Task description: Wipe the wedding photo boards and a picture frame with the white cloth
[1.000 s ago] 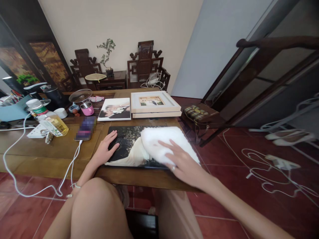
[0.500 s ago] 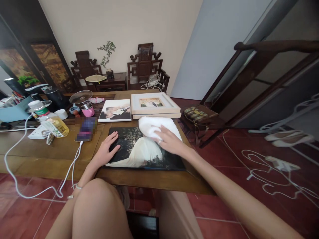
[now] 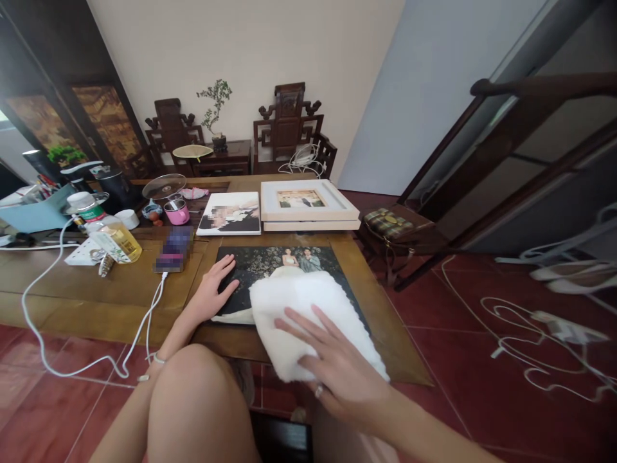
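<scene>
A large dark wedding photo panel (image 3: 231,283) lies flat near the table's front edge, its couple showing at the far side. My left hand (image 3: 214,289) rests on the panel's left side with its fingers spread. In my right hand (image 3: 337,366) is a white fluffy cloth (image 3: 308,289), draped over the panel's near right part and hanging past the table edge. The fingers press on top of the cloth while the thumb tucks into its near edge. Part of the photo is hidden beneath the cloth.
Behind the panel lie a smaller photo print (image 3: 230,213) and stacked light frames (image 3: 308,215). To the left are a charging phone (image 3: 172,249), a pink cup (image 3: 177,211), a bottle (image 3: 120,238) and a white cable (image 3: 43,347). A chair holding a plaid bag (image 3: 385,222) stands right.
My right hand has drawn the cloth toward me, from the panel's far right to its near edge, uncovering the couple. My left hand stays on the panel. The view has shifted slightly.
</scene>
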A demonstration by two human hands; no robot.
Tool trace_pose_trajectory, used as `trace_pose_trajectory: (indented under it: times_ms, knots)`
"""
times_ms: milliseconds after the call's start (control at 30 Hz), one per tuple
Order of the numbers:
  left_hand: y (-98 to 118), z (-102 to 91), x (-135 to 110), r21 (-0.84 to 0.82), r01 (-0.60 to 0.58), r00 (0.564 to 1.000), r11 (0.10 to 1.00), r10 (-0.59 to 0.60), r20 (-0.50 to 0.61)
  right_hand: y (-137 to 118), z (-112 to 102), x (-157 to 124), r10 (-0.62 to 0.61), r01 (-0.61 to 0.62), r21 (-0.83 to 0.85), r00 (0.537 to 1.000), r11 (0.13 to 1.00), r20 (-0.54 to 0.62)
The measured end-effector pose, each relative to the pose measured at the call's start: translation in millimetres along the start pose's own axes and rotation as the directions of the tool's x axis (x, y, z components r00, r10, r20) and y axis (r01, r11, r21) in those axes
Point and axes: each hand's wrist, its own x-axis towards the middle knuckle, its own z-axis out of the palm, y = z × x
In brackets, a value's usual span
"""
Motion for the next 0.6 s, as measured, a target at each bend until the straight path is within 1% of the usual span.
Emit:
trace_pose_trajectory:
  times_ms: [33, 100, 200, 267, 333, 367, 433, 500, 600]
  knots:
    - [0.0, 0.1, 0.1, -0.002, 0.0, 1.0, 1.0, 0.0, 0.0, 4.5, -1.6, 1.5, -0.009, 0.009, 0.003, 1.0, 1.0, 0.007]
    - [-0.6, 0.5, 0.2, -0.004, -0.001, 1.0, 1.0, 0.001, 0.0, 25.4, -6.8, 12.3, 0.01, -0.01, -0.018, 1.0, 1.0, -0.013]
    - [-1.9, 1.1, 0.4, -0.006, -0.012, 1.0, 1.0, 0.012, -0.009, 73.2, -16.3, 43.1, 0.104, -0.109, -0.085, 0.992, 0.99, -0.071]
    - [-2.7, 1.2, 0.5, -0.004, -0.019, 1.0, 1.0, 0.019, -0.01, 102.0, -21.2, 66.5, 0.137, -0.146, -0.097, 0.986, 0.985, -0.097]
    - [-3.1, 0.9, 0.6, 0.002, -0.016, 1.0, 1.0, 0.016, -0.007, 118.0, -23.4, 85.2, 0.169, -0.183, -0.105, 0.977, 0.978, -0.128]
    - [-3.2, 0.7, 0.6, 0.005, -0.012, 1.0, 1.0, 0.012, -0.005, 119.4, -23.3, 90.8, 0.18, -0.195, -0.107, 0.974, 0.975, -0.139]
    - [-3.3, 0.5, 0.8, 0.007, -0.008, 1.0, 1.0, 0.009, -0.005, 108.6, -20.9, 92.5, 0.181, -0.197, -0.106, 0.973, 0.975, -0.144]
    - [-3.1, 0.6, 0.9, 0.006, -0.008, 1.0, 1.0, 0.008, -0.01, 82.9, -15.6, 81.3, 0.156, -0.168, -0.098, 0.98, 0.981, -0.123]
    - [-1.9, 0.6, 1.2, 0.007, -0.004, 1.0, 1.0, 0.004, -0.006, 33.9, -4.0, 49.7, 0.069, -0.072, -0.053, 0.997, 0.996, -0.046]
